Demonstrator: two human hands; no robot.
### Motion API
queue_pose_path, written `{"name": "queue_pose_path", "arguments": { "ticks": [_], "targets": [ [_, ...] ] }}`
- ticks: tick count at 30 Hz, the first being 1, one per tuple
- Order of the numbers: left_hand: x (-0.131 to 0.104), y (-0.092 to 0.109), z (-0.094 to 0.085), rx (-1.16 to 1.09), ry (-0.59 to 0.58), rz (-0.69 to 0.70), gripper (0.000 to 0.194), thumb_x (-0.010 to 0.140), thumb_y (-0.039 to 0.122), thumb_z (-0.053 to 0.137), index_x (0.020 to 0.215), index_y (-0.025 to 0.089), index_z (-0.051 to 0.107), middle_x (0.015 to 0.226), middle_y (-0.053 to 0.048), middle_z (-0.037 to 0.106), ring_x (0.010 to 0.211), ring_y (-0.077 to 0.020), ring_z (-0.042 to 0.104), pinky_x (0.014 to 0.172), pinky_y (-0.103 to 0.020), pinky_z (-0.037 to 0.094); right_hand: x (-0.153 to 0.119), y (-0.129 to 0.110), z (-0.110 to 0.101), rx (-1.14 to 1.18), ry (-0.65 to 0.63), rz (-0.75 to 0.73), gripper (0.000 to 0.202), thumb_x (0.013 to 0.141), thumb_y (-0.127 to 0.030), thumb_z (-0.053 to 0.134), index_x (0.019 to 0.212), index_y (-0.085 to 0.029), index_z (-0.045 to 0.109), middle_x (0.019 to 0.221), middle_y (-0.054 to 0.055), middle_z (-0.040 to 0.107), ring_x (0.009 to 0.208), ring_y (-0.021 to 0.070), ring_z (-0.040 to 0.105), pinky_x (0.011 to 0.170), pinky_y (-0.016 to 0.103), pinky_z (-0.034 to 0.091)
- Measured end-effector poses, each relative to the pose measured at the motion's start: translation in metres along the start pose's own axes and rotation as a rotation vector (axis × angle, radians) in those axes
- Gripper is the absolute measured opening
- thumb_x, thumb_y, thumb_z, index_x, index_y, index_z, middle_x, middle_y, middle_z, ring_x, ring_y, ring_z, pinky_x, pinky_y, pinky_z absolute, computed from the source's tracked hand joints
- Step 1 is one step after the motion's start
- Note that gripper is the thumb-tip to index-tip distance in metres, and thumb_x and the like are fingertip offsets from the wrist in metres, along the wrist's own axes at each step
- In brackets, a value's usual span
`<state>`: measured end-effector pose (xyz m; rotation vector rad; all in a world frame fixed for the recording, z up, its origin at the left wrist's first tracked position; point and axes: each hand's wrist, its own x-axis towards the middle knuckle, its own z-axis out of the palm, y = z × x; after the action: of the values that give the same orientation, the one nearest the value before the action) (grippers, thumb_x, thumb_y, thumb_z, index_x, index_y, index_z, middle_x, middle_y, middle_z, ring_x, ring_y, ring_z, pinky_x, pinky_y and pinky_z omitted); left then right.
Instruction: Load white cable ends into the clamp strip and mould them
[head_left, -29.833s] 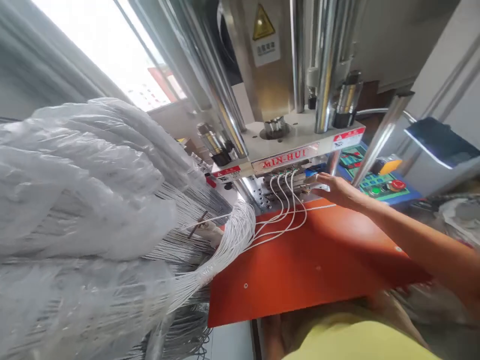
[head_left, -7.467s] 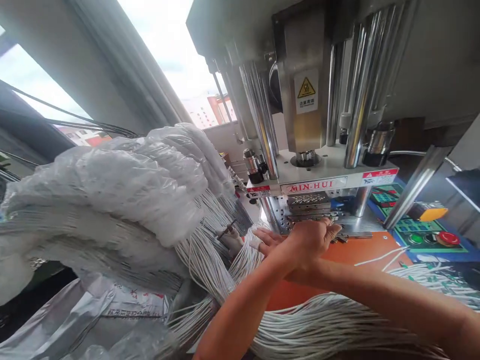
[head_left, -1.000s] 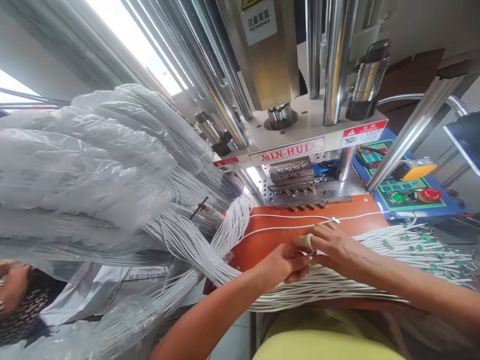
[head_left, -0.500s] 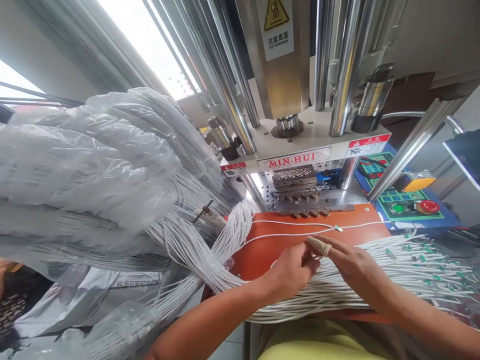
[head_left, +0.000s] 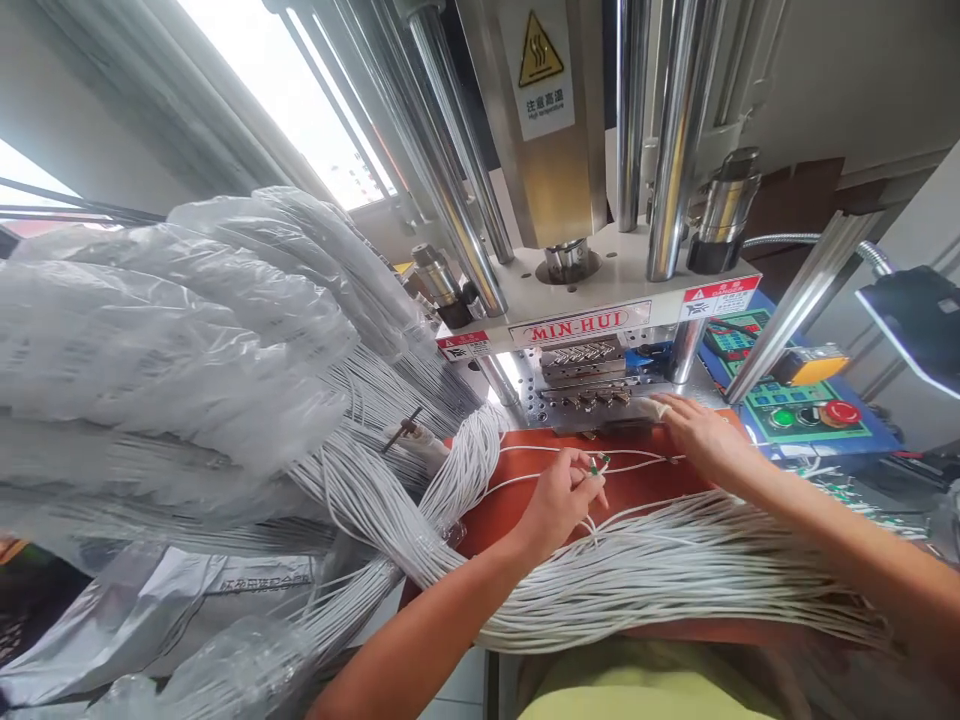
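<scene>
My left hand [head_left: 570, 492] is closed on white cables with small green-marked connectors [head_left: 598, 465], their tips sticking out past the fingers. It hovers over the orange mat [head_left: 499, 508]. My right hand [head_left: 694, 425] reaches to the front edge of the press bed [head_left: 555, 408], one finger wearing a pale finger cot [head_left: 654, 408]. Its fingertips are blurred and partly hidden, so I cannot tell whether they grip anything. Small metal mould pieces [head_left: 600, 400] stand on the bed beside them. A thick bundle of white cables [head_left: 675, 570] lies on the mat below both hands.
The MIN-HUI press [head_left: 581, 322] has upright steel columns and a high-temperature label. On the right is a blue control box [head_left: 874, 440] with a red emergency button [head_left: 840, 412]. Plastic-wrapped cable bundles [head_left: 172, 350] fill the left side. A lamp [head_left: 915, 315] hangs at the right.
My hands have moved apart. The left has shifted slightly left and up, with connector ends now showing in it. My right hand has moved up to the press bed. The view has shifted slightly.
</scene>
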<state>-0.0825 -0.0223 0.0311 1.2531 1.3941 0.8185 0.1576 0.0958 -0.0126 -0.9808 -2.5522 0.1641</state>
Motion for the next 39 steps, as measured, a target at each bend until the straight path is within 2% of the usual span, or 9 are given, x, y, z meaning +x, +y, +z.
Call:
{"name": "queue_pose_path", "arguments": {
  "ticks": [3,7,11,15,20,25,30,32,39],
  "targets": [
    [0.0,-0.001,0.002,-0.016,-0.07,-0.011,0.031,0.088,0.04,0.057,0.105,0.015,0.055,0.073,-0.002,0.071,0.04,-0.0053,0.039,0.041,-0.017,0.032,0.018,0.021,0.009,-0.116,-0.184,-0.05,0.045,0.086,0.0,0.036,0.124,-0.009,0.059,0.119,0.021,0.063,0.108,0.0304,0.059,0.085,0.047,0.053],
    [0.001,-0.001,0.003,-0.026,-0.023,-0.044,0.028,0.088,0.038,0.054,0.101,0.014,0.059,0.06,0.0,0.065,0.039,-0.006,0.04,0.038,-0.016,0.032,0.025,0.013,0.006,-0.168,-0.282,-0.067,0.038,0.081,0.001,0.038,0.11,-0.008,0.061,0.105,0.019,0.064,0.092,0.0266,0.062,0.078,0.038,0.05],
    [-0.001,0.001,0.004,0.026,-0.021,-0.005,0.018,0.088,0.028,0.05,0.097,0.015,0.058,0.082,-0.005,0.073,0.045,-0.0069,0.049,0.044,-0.018,0.04,0.023,-0.003,-0.012,-0.092,-0.449,0.132,0.036,0.08,-0.008,0.044,0.114,-0.011,0.054,0.086,0.012,0.067,0.07,0.0222,0.063,0.057,0.029,0.039],
    [-0.005,0.007,0.012,0.196,0.008,0.123,0.018,0.09,0.026,0.052,0.105,0.017,0.059,0.08,-0.002,0.074,0.062,-0.0107,0.061,0.062,-0.022,0.047,0.019,-0.02,-0.03,0.221,-0.547,0.277,0.031,0.084,-0.017,0.042,0.114,-0.017,0.05,0.076,0.005,0.066,0.063,0.0185,0.059,0.052,0.026,0.034],
    [-0.007,0.006,0.022,0.448,0.051,0.294,0.021,0.091,0.032,0.059,0.108,0.023,0.067,0.083,0.0,0.074,0.071,-0.0133,0.065,0.072,-0.025,0.047,-0.001,-0.045,-0.032,0.801,-0.644,0.491,0.008,0.088,-0.031,0.042,0.091,-0.023,0.044,0.052,-0.006,0.054,0.046,0.0129,0.049,0.046,0.024,0.036],
    [-0.007,-0.007,0.028,0.573,0.04,0.449,0.02,0.091,0.017,0.05,0.099,0.022,0.067,0.093,-0.004,0.074,0.087,-0.0176,0.067,0.08,-0.028,0.05,-0.026,-0.066,-0.015,1.167,-0.461,0.577,0.017,0.087,-0.04,0.046,0.09,-0.023,0.044,0.061,-0.006,0.048,0.047,0.0103,0.04,0.044,0.023,0.03],
    [-0.01,-0.011,0.031,0.617,0.008,0.546,0.02,0.096,0.023,0.045,0.1,0.021,0.065,0.093,-0.006,0.073,0.087,-0.018,0.065,0.082,-0.031,0.05,-0.041,-0.078,0.001,1.068,-0.144,0.482,0.016,0.09,-0.033,0.048,0.101,-0.021,0.049,0.083,-0.002,0.052,0.07,0.0135,0.045,0.065,0.027,0.043],
    [-0.009,-0.011,0.031,0.639,0.007,0.558,0.02,0.098,0.025,0.045,0.101,0.021,0.064,0.095,-0.006,0.072,0.087,-0.0179,0.064,0.081,-0.031,0.051,-0.045,-0.079,0.004,1.057,-0.098,0.449,0.017,0.092,-0.034,0.046,0.103,-0.022,0.048,0.09,0.0,0.055,0.078,0.015,0.047,0.074,0.029,0.046],
    [-0.001,-0.018,0.032,0.644,-0.02,0.605,0.02,0.097,0.023,0.046,0.104,0.022,0.064,0.099,-0.006,0.072,0.093,-0.0181,0.065,0.085,-0.032,0.052,-0.051,-0.081,0.009,0.969,-0.041,0.433,0.025,0.092,-0.032,0.045,0.114,-0.023,0.051,0.085,0.001,0.062,0.077,0.0175,0.056,0.073,0.031,0.05]
  ]
}}
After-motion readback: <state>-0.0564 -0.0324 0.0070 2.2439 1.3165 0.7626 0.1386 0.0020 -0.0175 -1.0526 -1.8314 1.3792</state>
